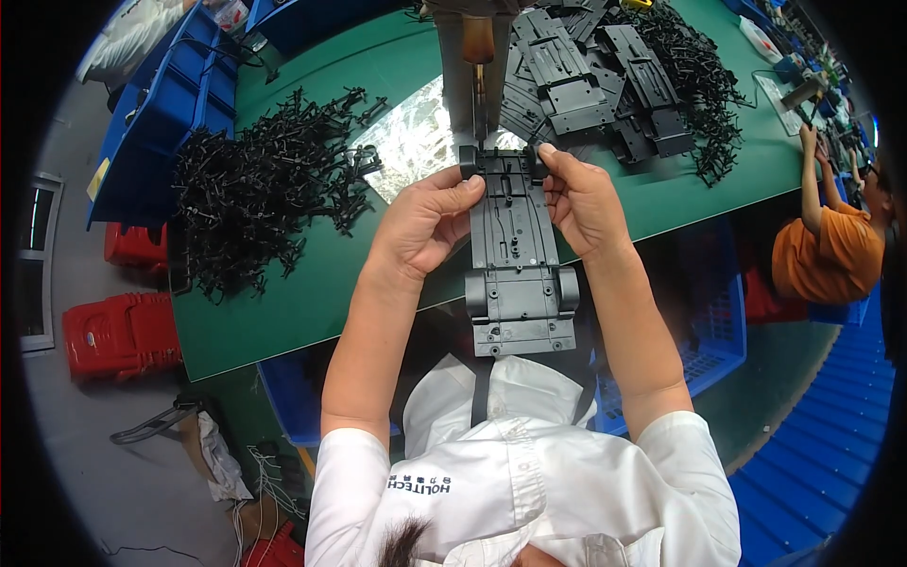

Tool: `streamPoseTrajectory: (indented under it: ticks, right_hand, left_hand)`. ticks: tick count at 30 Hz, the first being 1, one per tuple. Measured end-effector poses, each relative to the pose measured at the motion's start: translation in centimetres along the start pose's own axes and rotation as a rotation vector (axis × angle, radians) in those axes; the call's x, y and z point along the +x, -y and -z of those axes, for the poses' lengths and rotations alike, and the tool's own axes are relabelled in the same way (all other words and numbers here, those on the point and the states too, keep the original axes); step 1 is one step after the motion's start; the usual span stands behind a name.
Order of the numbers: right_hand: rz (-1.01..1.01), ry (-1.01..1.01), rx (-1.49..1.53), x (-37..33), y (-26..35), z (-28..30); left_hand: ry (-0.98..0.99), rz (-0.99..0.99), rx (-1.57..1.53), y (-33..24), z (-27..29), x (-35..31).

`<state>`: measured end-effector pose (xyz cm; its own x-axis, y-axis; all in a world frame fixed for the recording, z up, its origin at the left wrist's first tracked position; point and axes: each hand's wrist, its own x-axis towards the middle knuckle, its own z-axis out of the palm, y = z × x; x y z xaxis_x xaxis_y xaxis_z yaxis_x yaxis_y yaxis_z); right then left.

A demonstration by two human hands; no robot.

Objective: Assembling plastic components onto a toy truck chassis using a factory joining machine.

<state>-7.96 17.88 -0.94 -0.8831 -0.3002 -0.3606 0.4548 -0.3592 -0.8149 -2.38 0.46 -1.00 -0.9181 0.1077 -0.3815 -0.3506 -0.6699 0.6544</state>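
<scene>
Between my hands lies a long black plastic chassis plate (513, 231), its far end under the tip of an upright machine spindle (479, 85). My left hand (427, 215) grips the far left corner, thumb on top and fingers curled beneath. At the far right corner my right hand (583, 197) pinches the raised side of the same plate. The near end of the plate, with its rounded side housings, hangs past the table edge above my lap. Fingertips under the plate are hidden.
A heap of small black plastic parts (274, 184) covers the green table (312, 331) on the left. More chassis plates (652, 90) are stacked at the far right, beside another black heap (704, 85). Blue bins (161, 113), red stools (123, 335) and a co-worker in orange (831, 250) surround the table.
</scene>
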Motion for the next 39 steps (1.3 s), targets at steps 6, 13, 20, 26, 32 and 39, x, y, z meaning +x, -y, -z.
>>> streamPoseTrajectory:
  ticks: [6,13,20,26,32,39]
  right_hand:
    - [-0.006,0.006,0.011,0.02,0.13,-0.04]
    - [-0.017,-0.016,0.023,0.06,0.09,-0.14]
    - [-0.043,0.019,0.101,0.1,0.3,0.0]
    - [-0.041,0.039,0.09,-0.18,0.65,-0.2]
    - [-0.037,0.019,0.089,-0.08,0.61,-0.18]
    - [-0.04,0.038,0.086,0.0,0.59,-0.04]
  left_hand:
    - [-0.002,0.003,0.001,-0.12,-0.22,-0.03]
    - [-0.002,0.0,0.006,-0.22,-0.3,0.07]
    - [0.0,0.001,-0.008,-0.32,-0.2,0.38]
    - [0.005,0.003,-0.019,-0.34,-0.16,0.56]
    - [0.001,0.0,-0.021,-0.33,-0.22,0.56]
    - [0.015,0.004,-0.016,-0.44,-0.27,0.55]
